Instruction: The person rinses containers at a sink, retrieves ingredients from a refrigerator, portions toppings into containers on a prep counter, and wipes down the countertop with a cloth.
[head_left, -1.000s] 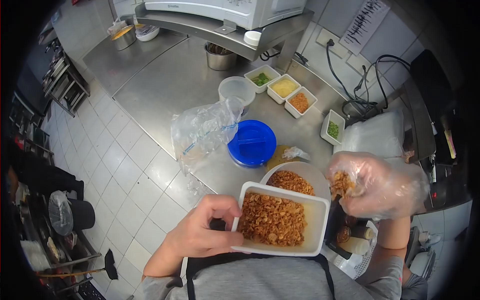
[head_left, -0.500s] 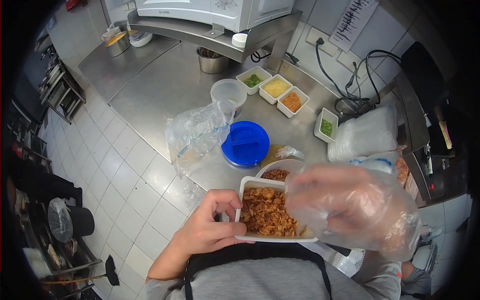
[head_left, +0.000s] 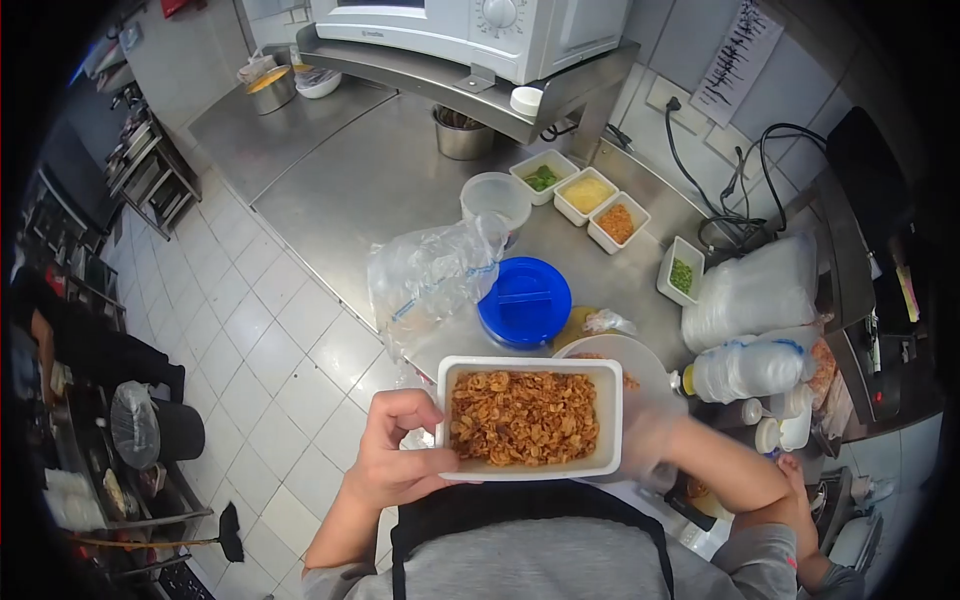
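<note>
My left hand point(head_left: 400, 450) grips the left end of a white rectangular tub point(head_left: 612, 415), fingers outside and thumb at its wall. Brown crispy flakes point(head_left: 525, 420) nearly fill the tub, held level in front of my apron. Just right of it, my right hand point(head_left: 652, 435) is smeared by motion and its fingers cannot be made out. A pale round container point(head_left: 640, 350) with some brown food sits partly hidden behind the tub and that hand. Beyond them are a blue lid point(head_left: 525, 300) and a crumpled clear plastic bag point(head_left: 430, 275).
Small white tubs of greens point(head_left: 543, 178), yellow shreds point(head_left: 587, 194), orange bits point(head_left: 618, 222) and chopped green pieces point(head_left: 681, 276) stand behind. A microwave point(head_left: 480, 30) sits on a shelf. Bottles point(head_left: 745, 365) crowd the right. A person in dark clothes point(head_left: 90, 340) is at left.
My right hand, earlier over the tub's right side in a clear plastic glove, has moved off beside it. The whole tub now shows, turned level and slightly higher.
</note>
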